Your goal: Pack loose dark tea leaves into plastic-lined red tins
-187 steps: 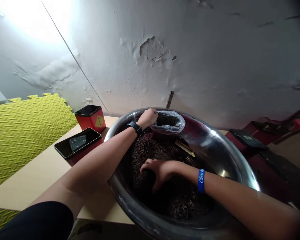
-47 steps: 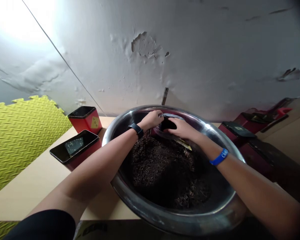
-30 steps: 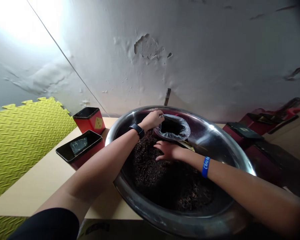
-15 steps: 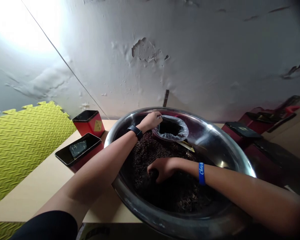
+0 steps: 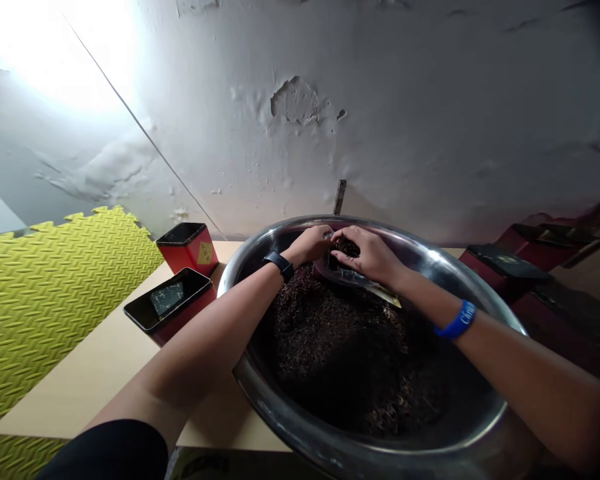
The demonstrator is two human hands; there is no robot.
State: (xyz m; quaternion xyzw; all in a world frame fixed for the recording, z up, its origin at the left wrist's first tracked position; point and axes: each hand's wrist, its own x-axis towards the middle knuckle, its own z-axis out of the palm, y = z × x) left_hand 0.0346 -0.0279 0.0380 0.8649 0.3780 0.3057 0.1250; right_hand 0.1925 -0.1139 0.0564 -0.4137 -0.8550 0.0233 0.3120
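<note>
A large steel basin (image 5: 495,413) holds a heap of dark, dried loose tea leaves (image 5: 320,327). Inside it, by the far rim, stands a reddish container (image 5: 321,268) lined with a clear plastic bag (image 5: 347,275). My left hand (image 5: 310,244) is closed on the bag's left edge, its fingertips partly hidden. Over the bag's mouth, my right hand (image 5: 373,253) curls around a clump of tea leaves, thumb and fingers cupping it. A flat yellowish piece (image 5: 387,295) lies just right of the bag, under my right wrist.
Two red tins with black tops, one upright (image 5: 187,247) and one nearer (image 5: 170,303), stand left of the basin on the pale wooden table (image 5: 105,360). More dark red tins (image 5: 510,263) are on the right. Behind rises a peeling wall (image 5: 405,133); yellow foam mat (image 5: 55,300) lies at left.
My right hand has risen from the heap to the bag's mouth, bringing a clump of tea leaves. My left hand stays at the bag's edge. The view has shifted slightly.
</note>
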